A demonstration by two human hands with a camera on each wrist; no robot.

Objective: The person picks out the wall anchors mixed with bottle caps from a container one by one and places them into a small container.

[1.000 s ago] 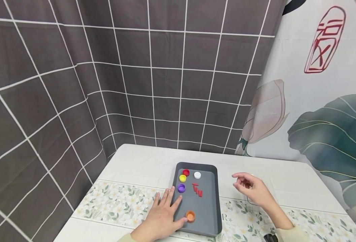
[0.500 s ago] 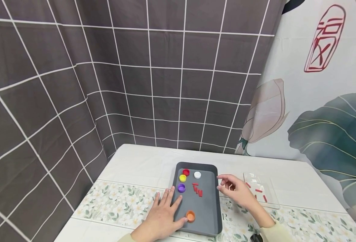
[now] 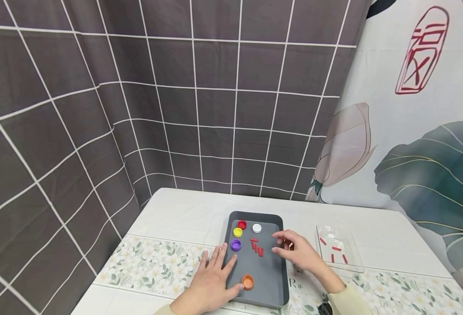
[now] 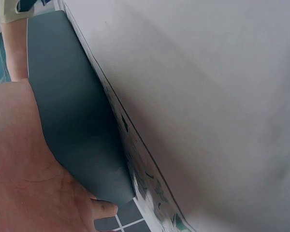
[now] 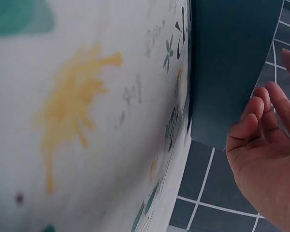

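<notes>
My left hand [image 3: 211, 280] rests with spread fingers over the left rim of a dark grey tray [image 3: 270, 275], its thumb tip beside an orange bottle cap [image 3: 248, 282]. My right hand [image 3: 296, 250] is over the tray's right rim, fingers loosely bent and thumb apart, with nothing seen between them. Just left of its fingertips lie several short red sticks [image 3: 255, 247] on the tray floor. In the right wrist view, the fingers [image 5: 249, 128] overlap the tray's dark outer wall [image 5: 227, 72]. The left wrist view shows the left palm [image 4: 34, 159] against the tray wall [image 4: 77, 96].
Purple [image 3: 236, 245], yellow [image 3: 237, 232], red [image 3: 241, 224] and white [image 3: 256, 228] caps sit in the tray's far part. A clear plastic tray [image 3: 349, 240] with several red sticks [image 3: 336, 248] is to the right. A dark grid curtain [image 3: 215, 144] hangs behind the table.
My right hand has moved left from over the clear plastic tray to the grey tray's right rim, uncovering the red sticks there. The left hand has stayed still.
</notes>
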